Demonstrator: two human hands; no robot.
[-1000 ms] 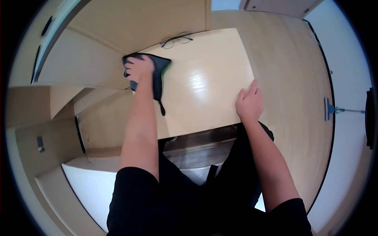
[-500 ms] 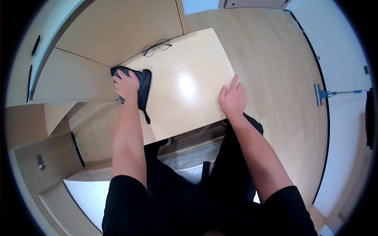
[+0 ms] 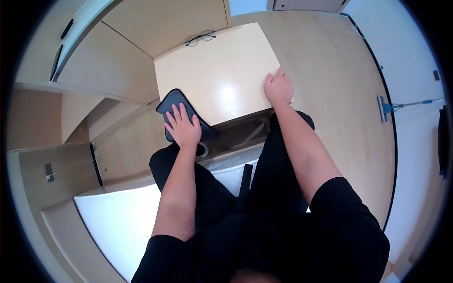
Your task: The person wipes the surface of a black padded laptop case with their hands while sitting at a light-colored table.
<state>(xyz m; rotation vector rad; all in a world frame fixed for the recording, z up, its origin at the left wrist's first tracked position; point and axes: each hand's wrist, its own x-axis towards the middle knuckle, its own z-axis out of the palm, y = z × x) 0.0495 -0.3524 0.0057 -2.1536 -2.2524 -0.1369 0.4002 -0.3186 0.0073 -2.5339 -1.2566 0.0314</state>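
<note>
A black flat pouch with a dark rim lies across the near left corner of the small light-wood table, partly hanging over its edge. My left hand rests flat on top of it with fingers spread. At the table's right edge is my right hand, its thumb on the top and its fingers closed over the side; the fingertips are partly hidden. A pair of thin-framed glasses sits at the table's far edge.
Light-wood cabinets stand along the table's far left side. My knees in black trousers are close to the table's near edge. A blue and grey mop leans by the right wall. White bedding shows at lower left.
My left hand and the pouch have moved from the table's left side to its near left corner, toward me. The table and glasses appear higher in view. My right hand stays at the right edge.
</note>
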